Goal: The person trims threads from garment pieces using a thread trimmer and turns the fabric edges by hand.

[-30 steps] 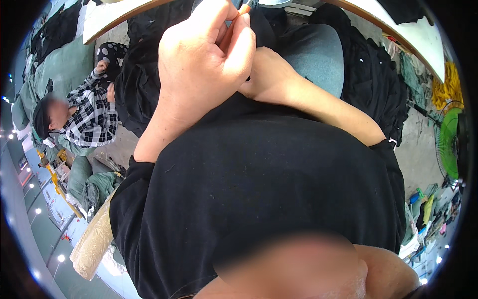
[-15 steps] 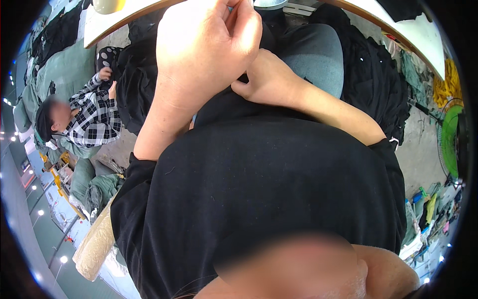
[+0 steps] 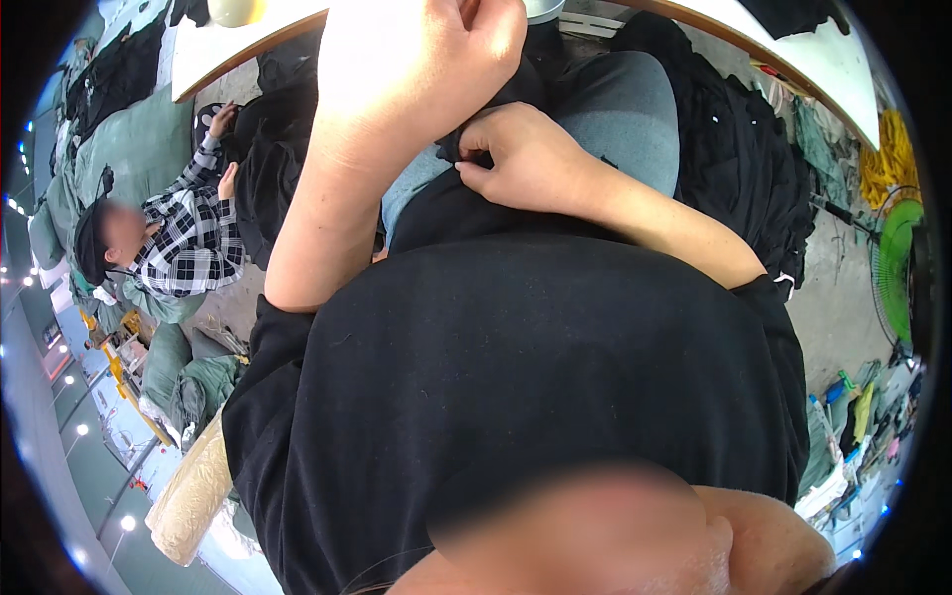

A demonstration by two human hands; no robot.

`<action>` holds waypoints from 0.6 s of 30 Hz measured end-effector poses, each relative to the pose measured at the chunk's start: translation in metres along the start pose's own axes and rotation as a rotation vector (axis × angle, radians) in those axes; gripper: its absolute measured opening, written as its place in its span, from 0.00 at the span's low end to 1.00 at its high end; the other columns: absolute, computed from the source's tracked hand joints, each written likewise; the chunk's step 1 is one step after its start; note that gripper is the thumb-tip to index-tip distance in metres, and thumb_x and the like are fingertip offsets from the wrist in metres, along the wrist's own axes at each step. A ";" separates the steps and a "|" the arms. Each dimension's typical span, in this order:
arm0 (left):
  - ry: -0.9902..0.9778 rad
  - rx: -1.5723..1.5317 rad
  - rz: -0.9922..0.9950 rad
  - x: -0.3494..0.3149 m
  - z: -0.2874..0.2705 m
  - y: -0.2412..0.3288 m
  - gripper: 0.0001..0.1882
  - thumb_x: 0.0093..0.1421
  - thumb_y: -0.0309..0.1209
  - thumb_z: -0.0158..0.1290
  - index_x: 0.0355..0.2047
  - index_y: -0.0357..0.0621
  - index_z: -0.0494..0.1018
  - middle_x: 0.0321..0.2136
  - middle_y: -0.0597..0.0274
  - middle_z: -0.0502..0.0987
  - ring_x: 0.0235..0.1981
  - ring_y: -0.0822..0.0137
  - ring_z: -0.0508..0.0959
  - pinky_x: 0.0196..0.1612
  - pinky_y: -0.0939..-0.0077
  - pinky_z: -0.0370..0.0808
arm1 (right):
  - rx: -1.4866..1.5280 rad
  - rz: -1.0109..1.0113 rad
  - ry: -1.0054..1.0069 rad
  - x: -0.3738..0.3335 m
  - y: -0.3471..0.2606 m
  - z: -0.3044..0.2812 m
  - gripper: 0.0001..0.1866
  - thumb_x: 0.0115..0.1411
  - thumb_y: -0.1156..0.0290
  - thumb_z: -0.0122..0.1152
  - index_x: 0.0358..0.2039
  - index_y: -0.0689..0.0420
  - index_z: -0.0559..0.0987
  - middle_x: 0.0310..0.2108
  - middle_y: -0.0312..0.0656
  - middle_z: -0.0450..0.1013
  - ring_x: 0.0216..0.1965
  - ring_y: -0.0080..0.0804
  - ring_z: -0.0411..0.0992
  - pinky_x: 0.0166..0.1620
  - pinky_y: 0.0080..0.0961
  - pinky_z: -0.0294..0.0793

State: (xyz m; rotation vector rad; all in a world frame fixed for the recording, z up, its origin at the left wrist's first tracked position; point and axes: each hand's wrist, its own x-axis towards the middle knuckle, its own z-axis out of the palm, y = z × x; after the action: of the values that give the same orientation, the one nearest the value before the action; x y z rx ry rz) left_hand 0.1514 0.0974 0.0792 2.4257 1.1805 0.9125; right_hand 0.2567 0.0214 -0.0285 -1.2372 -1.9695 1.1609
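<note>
"While the L hand (image 3: 426, 55) runs past the frame edge, what's it got?"
"Can't tell, fingertips cut off. R hand (image 3: 521, 154) looks curled, pinching loose black fabric (image 3: 449, 146) nr the lap."
"Tips?"
"Prob. hold it steady, w/o bunching."
"In the way?"
"White brown-edged tabletop (image 3: 833, 74) ahead; crumpled black cloth pile (image 3: 729, 149) R; round green fan (image 3: 900, 268) beyond."

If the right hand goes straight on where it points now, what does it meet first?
Most likely the black cloth beside the right hand. Beyond it in the picture comes the left hand, but that seems nearer the camera, so the right one might pass beneath; depth is unclear.
</note>
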 end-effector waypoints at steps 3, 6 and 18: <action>-0.024 -0.077 0.006 -0.001 -0.003 -0.009 0.11 0.60 0.20 0.58 0.23 0.39 0.67 0.13 0.68 0.64 0.13 0.81 0.61 0.17 0.78 0.57 | -0.023 -0.032 0.031 -0.002 0.001 0.007 0.07 0.51 0.70 0.62 0.24 0.62 0.82 0.24 0.50 0.78 0.32 0.52 0.78 0.40 0.45 0.77; -0.063 -0.157 -0.005 0.001 -0.008 -0.012 0.10 0.60 0.20 0.58 0.24 0.39 0.68 0.14 0.70 0.64 0.14 0.81 0.61 0.18 0.80 0.57 | -0.063 -0.050 0.021 0.000 0.002 0.008 0.08 0.52 0.71 0.64 0.27 0.63 0.83 0.27 0.50 0.79 0.32 0.50 0.78 0.39 0.42 0.77; -0.139 -0.044 0.296 0.002 -0.025 -0.010 0.07 0.63 0.28 0.61 0.31 0.40 0.74 0.19 0.61 0.67 0.20 0.68 0.67 0.26 0.71 0.67 | 0.253 -0.304 0.233 -0.031 -0.004 -0.023 0.09 0.60 0.73 0.70 0.28 0.63 0.79 0.27 0.48 0.75 0.30 0.45 0.76 0.35 0.37 0.74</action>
State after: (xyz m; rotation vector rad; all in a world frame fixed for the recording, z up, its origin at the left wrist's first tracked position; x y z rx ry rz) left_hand 0.1301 0.1050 0.0943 2.6233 0.7585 0.8208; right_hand 0.2862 0.0011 -0.0135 -0.8652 -1.7047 1.0237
